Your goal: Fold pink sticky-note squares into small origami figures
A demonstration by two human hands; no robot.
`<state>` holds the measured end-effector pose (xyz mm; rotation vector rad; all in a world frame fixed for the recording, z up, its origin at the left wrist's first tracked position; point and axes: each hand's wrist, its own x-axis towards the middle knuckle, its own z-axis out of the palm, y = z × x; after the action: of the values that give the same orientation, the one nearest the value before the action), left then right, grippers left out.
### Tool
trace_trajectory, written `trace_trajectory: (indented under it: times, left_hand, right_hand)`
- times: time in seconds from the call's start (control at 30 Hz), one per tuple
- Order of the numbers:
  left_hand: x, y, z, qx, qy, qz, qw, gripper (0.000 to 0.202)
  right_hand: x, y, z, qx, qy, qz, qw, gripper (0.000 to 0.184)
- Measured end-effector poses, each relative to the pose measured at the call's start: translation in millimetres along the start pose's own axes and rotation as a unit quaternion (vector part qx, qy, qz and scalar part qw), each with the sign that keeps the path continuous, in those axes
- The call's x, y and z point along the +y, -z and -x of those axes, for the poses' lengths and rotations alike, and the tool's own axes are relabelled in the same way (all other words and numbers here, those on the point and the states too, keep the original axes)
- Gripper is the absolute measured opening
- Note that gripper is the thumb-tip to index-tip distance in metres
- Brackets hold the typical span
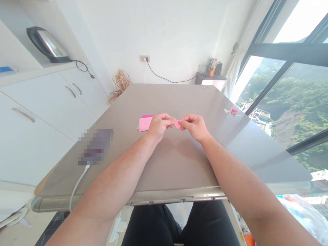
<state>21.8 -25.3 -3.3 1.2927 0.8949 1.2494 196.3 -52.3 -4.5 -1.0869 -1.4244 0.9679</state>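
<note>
Between my two hands is a small pink piece of paper [177,123], pinched from both sides above the middle of the table [164,164]. My left hand [159,127] grips its left end with thumb and fingers. The other end is in the fingertips of my right hand [194,126]. Much of the paper is hidden by the fingers, so its exact folded form is unclear. Just left of my left hand lies a small stack of coloured paper [145,123], light pink on top with magenta and green edges showing beneath.
A blurred-out dark device [96,147] with a white cable [78,182] lies on the table's left. Toward the right edge sits a small pink-red crumpled item [233,111]. Dried stalks [120,85] stand beyond the far left corner; a small cabinet [211,81] holds bottles at the back.
</note>
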Motion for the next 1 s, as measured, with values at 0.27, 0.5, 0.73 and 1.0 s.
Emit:
trace_trajectory:
  times: [0.27,0.5,0.73,1.0]
  left_hand:
    - [0.5,-1.5,4.4,-0.018,-0.046,-0.101,0.994,0.011]
    - [-2.4,-2.0,5.9,-0.067,-0.086,-0.15,0.983,0.008]
    - [-6.9,-0.3,2.4,-0.022,-0.081,-0.148,0.985,0.01]
    - [-6.9,0.3,4.1,-0.057,-0.095,-0.202,0.973,0.008]
  right_hand:
    - [-1.5,0.8,0.6,0.005,-0.008,0.013,1.0,0.016]
    - [-5.6,0.4,4.1,-0.004,0.003,0.073,0.997,0.014]
    - [-0.9,-0.8,1.5,0.006,-0.02,0.056,0.998,0.021]
    - [2.3,3.7,-1.2,0.012,-0.025,0.083,0.996,0.02]
